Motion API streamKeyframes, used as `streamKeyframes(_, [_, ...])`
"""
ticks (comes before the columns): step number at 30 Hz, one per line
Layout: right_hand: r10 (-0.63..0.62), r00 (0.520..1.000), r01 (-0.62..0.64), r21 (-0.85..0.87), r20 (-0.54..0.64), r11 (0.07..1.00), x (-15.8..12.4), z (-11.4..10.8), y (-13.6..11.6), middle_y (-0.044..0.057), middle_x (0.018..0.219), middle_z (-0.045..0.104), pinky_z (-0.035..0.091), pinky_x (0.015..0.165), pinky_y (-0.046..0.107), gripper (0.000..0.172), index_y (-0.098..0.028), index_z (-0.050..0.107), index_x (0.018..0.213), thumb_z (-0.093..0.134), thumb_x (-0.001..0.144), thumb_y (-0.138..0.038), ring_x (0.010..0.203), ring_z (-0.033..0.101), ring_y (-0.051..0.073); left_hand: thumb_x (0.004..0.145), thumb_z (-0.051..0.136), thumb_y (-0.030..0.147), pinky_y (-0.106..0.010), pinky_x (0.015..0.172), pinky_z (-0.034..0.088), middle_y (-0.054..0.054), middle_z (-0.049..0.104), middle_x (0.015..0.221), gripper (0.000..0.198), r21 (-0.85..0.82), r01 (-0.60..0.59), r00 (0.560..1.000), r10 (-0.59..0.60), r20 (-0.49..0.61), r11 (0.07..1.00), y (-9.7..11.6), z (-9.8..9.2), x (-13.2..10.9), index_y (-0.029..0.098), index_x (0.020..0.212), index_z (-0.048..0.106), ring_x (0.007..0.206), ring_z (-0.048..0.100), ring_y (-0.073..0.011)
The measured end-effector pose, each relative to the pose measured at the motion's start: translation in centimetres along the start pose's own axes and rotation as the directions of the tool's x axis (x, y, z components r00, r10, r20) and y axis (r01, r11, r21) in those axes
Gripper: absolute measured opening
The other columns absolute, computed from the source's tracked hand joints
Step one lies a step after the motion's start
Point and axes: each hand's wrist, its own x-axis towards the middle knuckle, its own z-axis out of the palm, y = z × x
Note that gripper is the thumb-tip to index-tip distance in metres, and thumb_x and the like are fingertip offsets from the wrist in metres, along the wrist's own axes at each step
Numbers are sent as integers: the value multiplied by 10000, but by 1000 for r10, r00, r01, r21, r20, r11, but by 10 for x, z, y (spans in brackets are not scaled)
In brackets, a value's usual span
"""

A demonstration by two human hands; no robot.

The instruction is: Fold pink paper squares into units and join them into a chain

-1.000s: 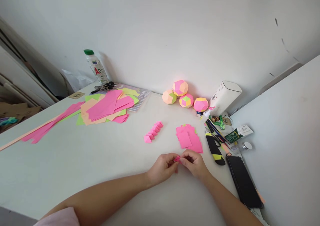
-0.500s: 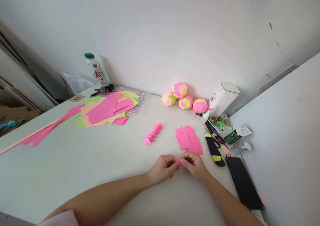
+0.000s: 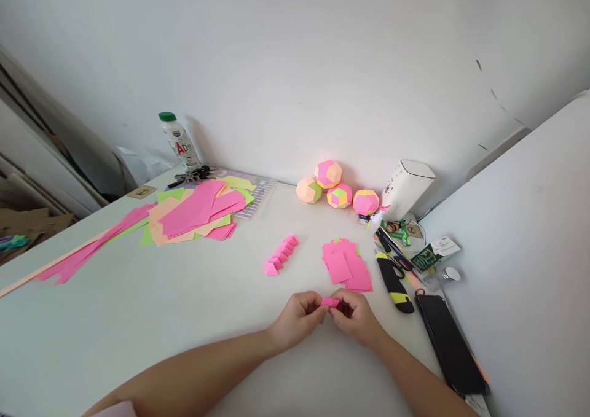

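A small folded piece of pink paper (image 3: pixel 329 302) is pinched between my two hands, low over the white table (image 3: pixel 207 306). My left hand (image 3: pixel 297 319) grips its left end with thumb and fingers. On the other end, my right hand (image 3: pixel 357 315) closes the same way. Just beyond the hands lies a stack of pink paper sheets (image 3: pixel 343 263), with a little green showing at its back edge. To the left of that stack, several folded pink paper pieces (image 3: pixel 281 254) stand overlapping in a slanting row.
Several faceted paper balls (image 3: pixel 328 174) rest against the wall. Pink, peach and green sheets (image 3: pixel 193 211) lie at the back left, near keys and a bottle (image 3: pixel 179 144). Along the right are a black-and-yellow cutter (image 3: pixel 395 282), scissors, a glue bottle and a black phone (image 3: pixel 449 343).
The pink paper has been turned in my fingers and now shows a wider, flatter face. Both hands keep their pinch. The camera view has tilted slightly.
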Motion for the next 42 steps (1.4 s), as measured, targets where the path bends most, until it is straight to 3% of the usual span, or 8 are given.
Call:
streamKeyframes(6, [-13, 1000, 12, -40, -18, 999, 1, 0, -7, -38, 575, 423, 281, 457, 209, 61, -153, 525, 631, 513, 676, -115, 501, 363, 91, 744, 573, 501, -195, 387, 223, 69, 418, 506, 367, -31, -3, 1000, 4, 3, 1000, 1, 1, -1, 166, 632, 472, 395, 320, -51])
streamKeyframes(18, [23, 1000, -23, 126, 0, 992, 0, -4, -4, -52, 566, 383, 257, 447, 211, 89, -176, 450, 617, 492, 692, -151, 484, 320, 83, 786, 532, 514, -203, 412, 254, 46, 474, 502, 401, -55, -14, 1000, 13, -16, 998, 0, 1, 0, 152, 615, 500, 379, 346, -49])
streamKeyframes(26, [33, 999, -29, 103, -37, 994, 1, -2, -7, -50, 559, 384, 256, 450, 214, 99, -178, 446, 602, 504, 680, -162, 485, 315, 85, 729, 593, 546, -193, 408, 252, 67, 467, 530, 405, -153, -52, 994, 37, -103, 987, -1, 3, 2, 166, 657, 476, 379, 331, -40])
streamKeyframes(31, [33, 999, -29, 106, -40, 994, -1, -4, -9, -43, 557, 427, 278, 443, 209, 91, -175, 471, 608, 507, 686, -146, 477, 348, 85, 755, 566, 547, -194, 411, 242, 82, 431, 458, 397, -162, -33, 993, 14, -119, 986, -3, 3, 3, 176, 662, 462, 374, 327, -51])
streamKeyframes(35, [48, 998, -39, 201, -38, 979, -2, -3, -6, -43, 608, 470, 345, 463, 207, 71, -185, 492, 751, 561, 738, -191, 493, 414, 89, 756, 566, 547, -193, 405, 235, 89, 415, 408, 392, -173, -31, 993, 11, -114, 984, -1, 2, 2, 175, 674, 477, 367, 322, -57])
streamKeyframes(38, [11, 999, -1, 221, -42, 975, -3, -2, -1, -26, 657, 508, 402, 499, 228, 112, -195, 505, 841, 580, 788, -259, 527, 464, 105, 771, 563, 526, -191, 406, 244, 87, 420, 412, 376, -164, -51, 994, 35, -104, 985, 0, 1, 2, 165, 687, 503, 373, 334, -55])
streamKeyframes(42, [-56, 997, 66, 181, -59, 981, -1, -1, 6, 27, 760, 575, 455, 528, 261, 122, -199, 534, 804, 558, 831, -316, 559, 527, 125, 802, 530, 509, -193, 408, 274, 67, 468, 474, 366, -181, -58, 995, 43, -88, 982, -1, 1, 2, 158, 700, 517, 384, 375, -54])
